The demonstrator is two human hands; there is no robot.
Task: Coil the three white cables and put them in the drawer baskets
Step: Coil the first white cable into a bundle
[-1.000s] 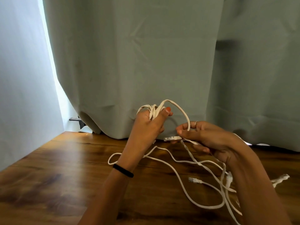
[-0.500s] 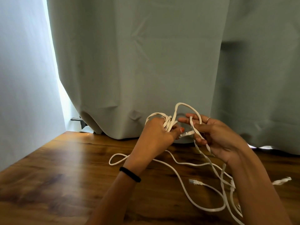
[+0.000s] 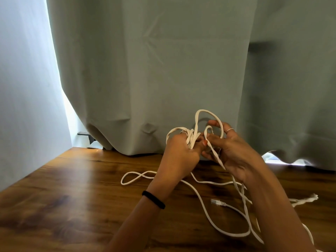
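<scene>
My left hand (image 3: 179, 157) is closed around a bundle of white cable loops (image 3: 191, 137), held up above the wooden table (image 3: 76, 193). Close beside it, my right hand (image 3: 234, 151) pinches a strand of the same white cable (image 3: 215, 155) and bends it into a loop over the bundle. Loose white cable (image 3: 205, 204) trails down from both hands and sprawls over the table. One clear plug end (image 3: 217, 202) lies on the wood below my right wrist. Which strands belong to which cable I cannot tell. No drawer or basket is in view.
A grey-green curtain (image 3: 163, 70) hangs right behind my hands down to the table's back edge. A pale wall (image 3: 23, 88) closes the left side. A frayed white cord end (image 3: 307, 199) lies at the right, partly hidden by my right forearm.
My right hand has moved up and in toward the left hand, bringing the cable end against the bundle. Both hands sit a little further right and closer together than a second ago.
</scene>
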